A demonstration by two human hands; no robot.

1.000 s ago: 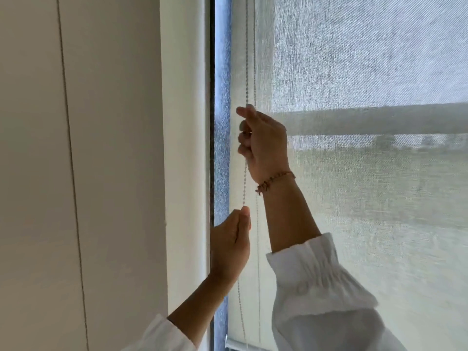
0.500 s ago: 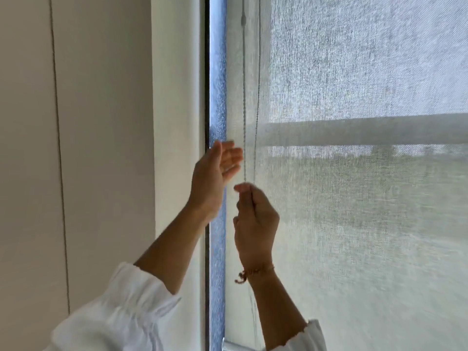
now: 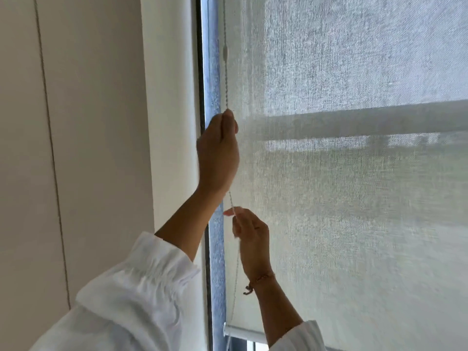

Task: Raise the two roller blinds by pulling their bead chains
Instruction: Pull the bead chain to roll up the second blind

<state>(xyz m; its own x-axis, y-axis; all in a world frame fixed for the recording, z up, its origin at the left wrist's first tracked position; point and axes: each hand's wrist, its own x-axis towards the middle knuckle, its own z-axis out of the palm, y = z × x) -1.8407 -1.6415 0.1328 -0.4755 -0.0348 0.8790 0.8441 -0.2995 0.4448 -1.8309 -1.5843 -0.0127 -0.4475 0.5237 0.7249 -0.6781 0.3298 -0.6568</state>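
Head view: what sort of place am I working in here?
Probably a room in a home or office, at a window. A sheer roller blind with a bead chain hangs beside a plain wall; a railing shows through outside.

one roller blind, one bead chain (beaded), two hands
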